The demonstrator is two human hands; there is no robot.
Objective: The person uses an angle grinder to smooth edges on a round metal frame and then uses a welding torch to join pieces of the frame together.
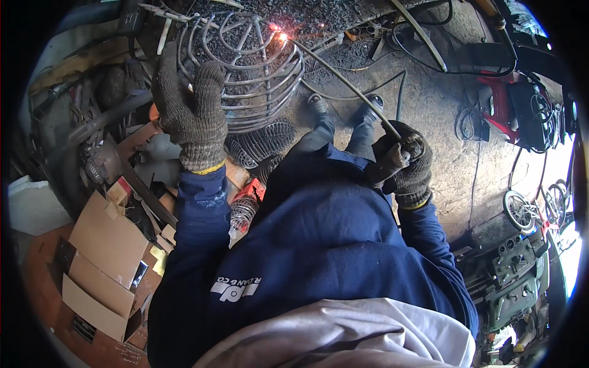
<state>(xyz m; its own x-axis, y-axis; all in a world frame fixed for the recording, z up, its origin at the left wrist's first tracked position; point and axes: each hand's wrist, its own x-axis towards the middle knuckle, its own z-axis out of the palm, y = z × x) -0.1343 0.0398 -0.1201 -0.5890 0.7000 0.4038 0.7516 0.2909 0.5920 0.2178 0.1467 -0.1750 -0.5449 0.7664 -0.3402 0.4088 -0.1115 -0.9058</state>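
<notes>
A cage of curved metal rings and crossbars (264, 92) stands ahead of me, left of centre. My left hand (190, 104), in a grey-brown knitted glove, grips its left side, with rings passing between thumb and fingers. My right hand (405, 162), gloved alike, is closed round the near end of a long thin metal rod (343, 76). A grey-brown cylindrical piece shows in that fist too. The rod slants up and left to the cage's upper right rings. At its far tip a spot (282, 37) glows bright orange-pink.
Dark coal-like grit (307, 15) lies behind the cage. Metal coils (264, 141) sit beneath it near my feet. Open cardboard boxes (107, 245) stand at left. Cables (402, 92) trail over the floor. A red-and-black machine (503, 110) and a green machine (515, 270) are at right.
</notes>
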